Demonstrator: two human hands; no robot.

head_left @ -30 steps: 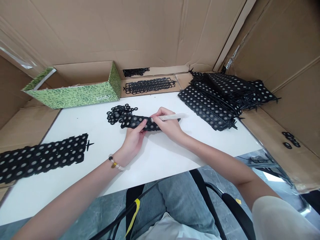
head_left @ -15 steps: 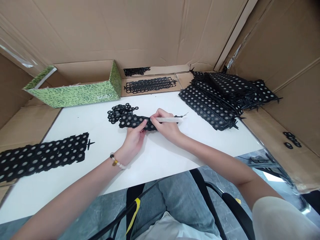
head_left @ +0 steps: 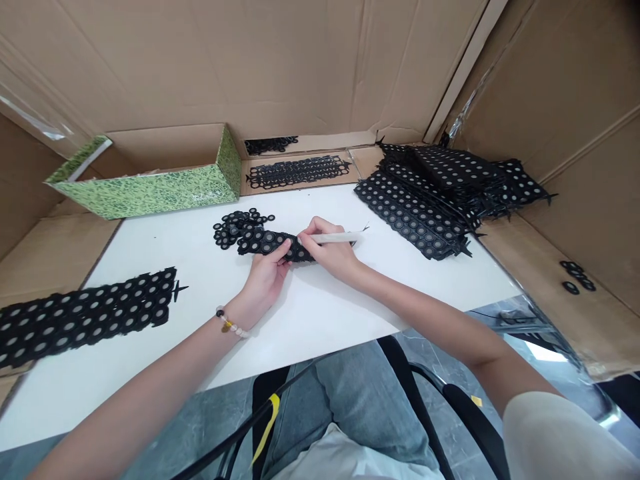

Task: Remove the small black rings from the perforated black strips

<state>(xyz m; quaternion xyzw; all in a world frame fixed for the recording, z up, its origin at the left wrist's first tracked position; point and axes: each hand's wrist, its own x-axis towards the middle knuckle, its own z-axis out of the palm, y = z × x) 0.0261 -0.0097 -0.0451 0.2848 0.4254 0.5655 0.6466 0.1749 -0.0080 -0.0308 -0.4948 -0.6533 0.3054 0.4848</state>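
Observation:
My left hand (head_left: 270, 272) is closed on the near edge of a black rubber sheet of joined rings (head_left: 269, 241), thumb on top. My right hand (head_left: 334, 252) pinches a white pen-like stick (head_left: 336, 237), its left end at the sheet. What the stick's tip touches is hidden by my fingers. The right end of the sheet lies partly under my right hand. Just behind the sheet's left end sits a small heap of loose black rings (head_left: 235, 227) on the white table (head_left: 320, 320).
A green patterned box (head_left: 165, 192) stands back left. Another black ring sheet (head_left: 90, 313) lies at left, a stack of sheets (head_left: 425, 200) back right. An open ring lattice (head_left: 297, 172) rests on cardboard behind. Several loose rings (head_left: 577, 277) lie at far right.
Both hands keep almost the same places on the sheet and stick. The whole view has shifted very slightly; nothing was let go or picked up.

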